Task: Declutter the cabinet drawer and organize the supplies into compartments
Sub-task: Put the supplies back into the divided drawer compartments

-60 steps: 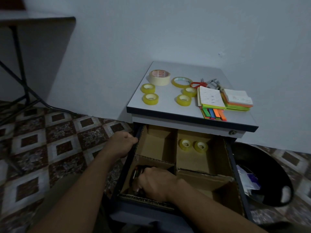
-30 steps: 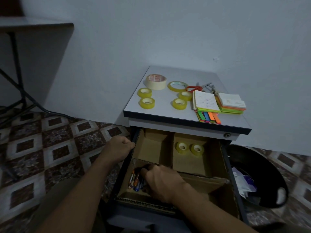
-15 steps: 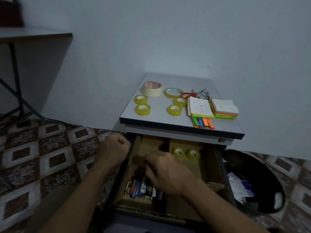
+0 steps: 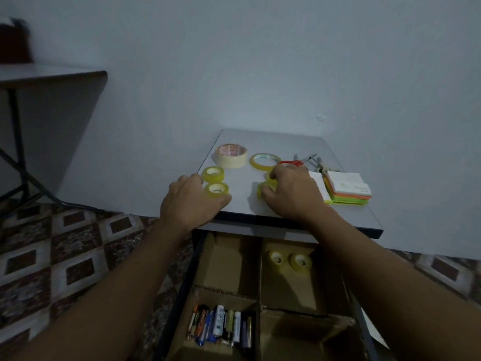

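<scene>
On the grey cabinet top (image 4: 240, 186) my left hand (image 4: 191, 201) holds a small yellow tape roll (image 4: 216, 188) between thumb and fingers; a second roll (image 4: 213, 174) lies just behind it. My right hand (image 4: 292, 192) pinches another yellow roll (image 4: 268, 184), mostly hidden under its fingers. Below, the open drawer (image 4: 183, 290) has cardboard dividers (image 4: 260, 280). Its front-left compartment holds several batteries (image 4: 221, 327), and two yellow rolls (image 4: 289, 259) sit in the back-right one.
Masking tape (image 4: 231, 155), a thin yellow tape ring (image 4: 263, 160), red-handled scissors (image 4: 292, 162) and stacked sticky notes (image 4: 348, 191) sit further back on the top. A folding table (image 4: 49, 76) stands left; patterned floor tiles surround the cabinet.
Both hands left the drawer and rose to the cabinet top, each closing on a small yellow tape roll. The batteries now lie uncovered in the front-left compartment.
</scene>
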A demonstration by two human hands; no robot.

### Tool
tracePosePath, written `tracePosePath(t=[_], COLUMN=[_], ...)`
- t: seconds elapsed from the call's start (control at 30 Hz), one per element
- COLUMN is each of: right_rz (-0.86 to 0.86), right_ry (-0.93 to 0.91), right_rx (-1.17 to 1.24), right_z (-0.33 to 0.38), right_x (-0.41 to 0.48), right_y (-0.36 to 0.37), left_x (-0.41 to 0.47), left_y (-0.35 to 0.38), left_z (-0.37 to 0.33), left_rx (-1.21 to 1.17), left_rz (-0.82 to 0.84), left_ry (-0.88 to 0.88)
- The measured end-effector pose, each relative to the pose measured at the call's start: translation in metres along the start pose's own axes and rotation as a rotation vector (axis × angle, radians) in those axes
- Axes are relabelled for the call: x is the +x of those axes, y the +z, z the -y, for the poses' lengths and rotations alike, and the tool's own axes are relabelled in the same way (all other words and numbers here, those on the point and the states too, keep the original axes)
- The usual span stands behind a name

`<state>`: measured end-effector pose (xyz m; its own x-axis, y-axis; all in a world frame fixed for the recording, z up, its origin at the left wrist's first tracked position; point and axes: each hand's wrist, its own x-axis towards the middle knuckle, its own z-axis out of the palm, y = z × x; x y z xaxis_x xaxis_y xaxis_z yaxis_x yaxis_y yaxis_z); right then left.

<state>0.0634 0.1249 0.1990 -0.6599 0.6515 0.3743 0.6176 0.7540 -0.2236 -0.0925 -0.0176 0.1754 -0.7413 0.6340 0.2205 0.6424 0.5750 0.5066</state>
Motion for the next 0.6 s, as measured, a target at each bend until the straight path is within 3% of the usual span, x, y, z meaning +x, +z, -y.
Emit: tracePosePath(t=[0.17, 0.43, 0.6], right_rz=[0.131, 0.153, 0.186], right_ry=[0.025, 0.019, 0.055], right_rx=[-0.112, -0.139, -0.203], right_z=[0.000, -0.001, 0.000], right_x=[0.013, 0.015, 0.020], right_y=[0.007, 0.013, 0.015], left_x=[0.015, 0.023, 0.032], left_y=[0.005, 0.013, 0.010], left_z=[-0.012, -0.014, -0.013], left_rx=[0.113, 0.114, 0.147], left_rz=[0.013, 0.017, 0.114], left_ry=[0.000, 0.000, 0.036])
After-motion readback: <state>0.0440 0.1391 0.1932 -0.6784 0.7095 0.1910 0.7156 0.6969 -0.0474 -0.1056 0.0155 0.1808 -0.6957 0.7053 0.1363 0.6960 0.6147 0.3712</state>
